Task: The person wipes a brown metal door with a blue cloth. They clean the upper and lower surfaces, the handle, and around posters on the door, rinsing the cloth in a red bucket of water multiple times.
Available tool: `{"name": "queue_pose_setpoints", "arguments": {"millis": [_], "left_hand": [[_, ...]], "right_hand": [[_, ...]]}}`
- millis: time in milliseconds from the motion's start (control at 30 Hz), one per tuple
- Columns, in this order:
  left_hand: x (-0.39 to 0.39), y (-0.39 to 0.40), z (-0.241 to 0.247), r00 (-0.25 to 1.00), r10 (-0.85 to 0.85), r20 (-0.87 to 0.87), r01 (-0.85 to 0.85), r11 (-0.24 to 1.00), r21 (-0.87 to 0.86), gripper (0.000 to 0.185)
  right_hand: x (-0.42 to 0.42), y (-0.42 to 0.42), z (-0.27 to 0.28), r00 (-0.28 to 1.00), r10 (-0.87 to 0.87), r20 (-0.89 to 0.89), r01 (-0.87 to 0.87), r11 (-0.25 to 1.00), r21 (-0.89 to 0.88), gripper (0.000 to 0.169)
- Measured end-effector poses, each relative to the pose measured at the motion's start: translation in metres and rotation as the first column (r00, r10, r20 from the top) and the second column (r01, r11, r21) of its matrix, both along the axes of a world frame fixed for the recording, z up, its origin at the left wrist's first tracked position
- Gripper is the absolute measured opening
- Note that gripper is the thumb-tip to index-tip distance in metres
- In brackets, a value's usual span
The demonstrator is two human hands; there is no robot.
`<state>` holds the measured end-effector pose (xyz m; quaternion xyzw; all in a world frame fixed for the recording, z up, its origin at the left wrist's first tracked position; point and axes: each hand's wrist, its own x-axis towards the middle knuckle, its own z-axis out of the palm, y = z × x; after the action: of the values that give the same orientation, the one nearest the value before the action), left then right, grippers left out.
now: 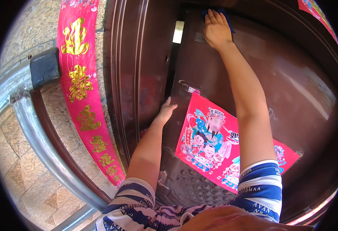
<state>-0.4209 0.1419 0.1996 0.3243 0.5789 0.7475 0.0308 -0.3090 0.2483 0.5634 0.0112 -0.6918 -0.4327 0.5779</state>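
My right hand [217, 30] presses a blue cloth [229, 22] flat against the upper part of a dark brown door [267, 66]. Most of the cloth is hidden under the palm and fingers. Lower and to the left, my left hand [166, 111] is at the door's free edge, thumb pointing right over its face; the other fingers seem to curl into the gap. A red printed poster [206, 156] with colourful figures is stuck to the door at a slant, partly covered by my right forearm. Torn paper scraps [194, 90] cling near its top corner.
The brown door frame [151, 57] stands left of the gap, where light shows through a slot [178, 32]. A red banner [91, 95] with gold characters hangs on the stone-tiled wall [33, 34]. A metal railing [36, 130] with a black-wrapped end [45, 68] juts in at left.
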Motion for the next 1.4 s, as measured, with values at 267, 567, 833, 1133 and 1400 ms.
{"name": "queue_pose_setpoints", "arguments": {"millis": [267,567,833,1133,1400], "left_hand": [[-0.015,0.009,-0.014,0.999,-0.009,-0.031,0.009,1.0,-0.007,0.079],[-0.021,0.01,-0.014,0.998,-0.054,0.021,0.053,0.997,0.054,0.085],[-0.028,0.016,-0.021,1.0,0.013,-0.023,-0.011,0.999,0.051,0.093],[-0.043,0.021,-0.028,0.997,-0.073,-0.032,0.076,0.993,0.09,0.096],[-0.029,0.014,-0.015,0.997,-0.069,-0.031,0.072,0.992,0.103,0.088]], "right_hand": [[-0.076,-0.043,0.026,0.98,0.071,0.184,-0.066,0.997,-0.035,0.036],[-0.08,-0.028,-0.038,0.872,0.137,0.47,-0.175,0.984,0.038,0.022],[-0.06,-0.009,-0.175,0.81,0.156,0.565,-0.246,0.965,0.087,0.028],[0.033,0.026,-0.239,0.617,0.345,0.708,-0.278,0.936,-0.214,0.026],[0.141,0.052,-0.236,0.398,0.883,0.249,-0.322,0.388,-0.863,0.038]]}}
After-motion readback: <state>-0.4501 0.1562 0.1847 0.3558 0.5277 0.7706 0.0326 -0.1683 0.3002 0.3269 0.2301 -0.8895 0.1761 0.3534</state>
